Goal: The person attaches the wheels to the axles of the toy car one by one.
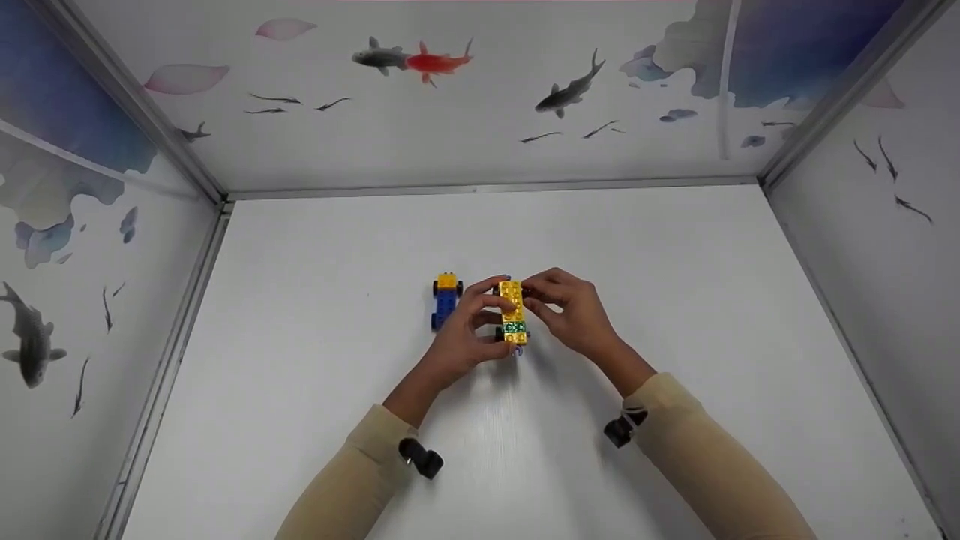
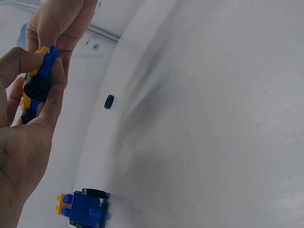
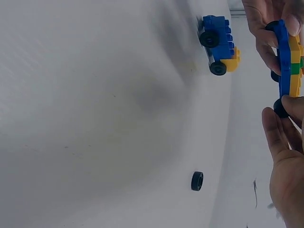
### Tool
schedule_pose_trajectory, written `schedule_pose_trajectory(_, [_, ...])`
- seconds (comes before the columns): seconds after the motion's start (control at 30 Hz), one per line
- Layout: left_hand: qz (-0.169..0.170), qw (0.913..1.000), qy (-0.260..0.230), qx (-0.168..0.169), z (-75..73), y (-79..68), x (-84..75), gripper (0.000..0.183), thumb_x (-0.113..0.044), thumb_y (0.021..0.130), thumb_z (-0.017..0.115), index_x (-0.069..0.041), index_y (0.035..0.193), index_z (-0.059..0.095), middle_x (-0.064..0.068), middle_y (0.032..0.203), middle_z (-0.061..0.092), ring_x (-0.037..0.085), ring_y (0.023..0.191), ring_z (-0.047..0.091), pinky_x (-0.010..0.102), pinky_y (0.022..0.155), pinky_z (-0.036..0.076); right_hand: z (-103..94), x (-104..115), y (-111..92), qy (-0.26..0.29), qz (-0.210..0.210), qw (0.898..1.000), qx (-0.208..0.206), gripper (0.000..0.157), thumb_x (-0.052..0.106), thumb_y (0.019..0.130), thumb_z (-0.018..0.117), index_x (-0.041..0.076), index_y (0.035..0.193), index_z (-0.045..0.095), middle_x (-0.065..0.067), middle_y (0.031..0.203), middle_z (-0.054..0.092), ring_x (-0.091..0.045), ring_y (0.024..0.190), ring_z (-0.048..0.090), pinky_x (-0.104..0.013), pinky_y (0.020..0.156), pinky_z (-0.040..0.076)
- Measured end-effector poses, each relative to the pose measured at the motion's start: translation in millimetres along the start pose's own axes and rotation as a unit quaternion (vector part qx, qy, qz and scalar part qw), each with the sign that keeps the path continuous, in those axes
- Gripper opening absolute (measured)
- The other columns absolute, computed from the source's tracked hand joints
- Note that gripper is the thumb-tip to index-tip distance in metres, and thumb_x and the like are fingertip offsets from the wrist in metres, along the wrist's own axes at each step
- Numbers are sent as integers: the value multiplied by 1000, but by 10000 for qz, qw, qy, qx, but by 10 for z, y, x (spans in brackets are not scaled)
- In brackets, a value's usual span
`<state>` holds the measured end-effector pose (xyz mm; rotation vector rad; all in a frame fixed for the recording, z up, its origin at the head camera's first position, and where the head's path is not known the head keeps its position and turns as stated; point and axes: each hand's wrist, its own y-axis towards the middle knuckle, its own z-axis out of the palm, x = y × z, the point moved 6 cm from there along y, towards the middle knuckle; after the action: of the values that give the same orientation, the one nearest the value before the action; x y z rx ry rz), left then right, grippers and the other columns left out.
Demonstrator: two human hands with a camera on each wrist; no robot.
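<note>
My left hand (image 1: 459, 341) grips a toy brick car (image 1: 512, 304) held up over the table, thumb at its near end and fingers along its left side. The car has a blue base (image 3: 284, 61), yellow bricks on top and one green brick (image 1: 514, 327) between them. On the car's far right side my right hand (image 1: 574, 311) pinches a black wheel (image 3: 280, 109) between thumb and fingers, at the edge of the base. Another black wheel (image 2: 37, 89) shows on the car near the left thumb.
A second toy car (image 1: 445, 301), blue with a yellow brick end, stands on the white table (image 1: 315, 315) just left of the left hand. One loose black wheel (image 3: 197, 181) lies on the tabletop. Printed panels (image 1: 480, 142) wall the table at the back and sides.
</note>
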<state>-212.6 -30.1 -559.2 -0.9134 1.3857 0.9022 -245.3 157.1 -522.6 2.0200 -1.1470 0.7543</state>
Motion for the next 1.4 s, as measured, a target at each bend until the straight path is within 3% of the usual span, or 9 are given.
schedule_pose_trajectory(0.33, [195, 9997, -96, 61, -30, -3, -19, 48, -3, 89, 90, -17, 130, 69, -15, 175, 35, 30, 130, 65, 41, 109, 62, -8, 21, 30, 420, -47, 9991, -39, 29, 3, 101, 78, 8, 130, 82, -11, 121, 78, -27, 116, 78, -38, 102, 65])
schedule_pose_trajectory(0.63, [108, 9999, -93, 0, -25, -3, -34, 48, -1, 90, 89, -18, 130, 69, -16, 175, 34, 29, 132, 64, 38, 109, 63, -1, -12, 28, 757, 140, 9970, -88, 33, 1, 99, 79, 9, 131, 82, -10, 122, 78, -28, 118, 77, -39, 103, 65])
schedule_pose_trajectory(0.9, [111, 9998, -147, -14, -21, 10, -38, 52, -1, 90, 88, -20, 134, 68, -18, 176, 32, 30, 134, 64, 41, 112, 62, -12, -69, 53, 619, 365, 9974, 47, 33, 9, 101, 80, 15, 134, 82, -6, 128, 79, -26, 119, 78, -43, 102, 66])
schedule_pose_trajectory(1.0, [129, 9998, -134, -53, -34, 21, -29, 52, -2, 91, 88, -20, 135, 67, -19, 176, 31, 30, 134, 64, 41, 113, 61, -48, -90, 59, 563, 456, 9973, 113, 40, 12, 101, 81, 16, 141, 77, -7, 134, 79, -28, 121, 78, -49, 103, 66])
schedule_pose_trajectory(1.13, [126, 9995, -236, -144, -67, 23, 8, 51, -1, 91, 86, -19, 135, 67, -19, 176, 31, 31, 134, 65, 43, 111, 62, -114, -170, 62, 280, 533, 9981, 87, 55, 14, 99, 85, 13, 151, 68, -11, 140, 76, -35, 125, 76, -54, 106, 64])
schedule_pose_trajectory(1.23, [119, 9994, -270, -183, -85, 22, 24, 51, 0, 91, 86, -18, 134, 67, -19, 176, 30, 31, 134, 65, 44, 110, 63, -176, -273, 59, -241, 605, 9979, -52, 56, 12, 98, 85, 8, 151, 68, -15, 143, 73, -39, 131, 71, -56, 108, 62])
schedule_pose_trajectory(1.4, [153, 9994, -252, -186, -86, 26, 15, 52, 2, 90, 85, -17, 135, 67, -17, 177, 28, 30, 133, 65, 43, 107, 64, -216, -502, 34, -1229, 1010, 9873, -12, 55, 11, 100, 83, 2, 151, 65, -19, 154, 64, -41, 147, 60, -57, 120, 53])
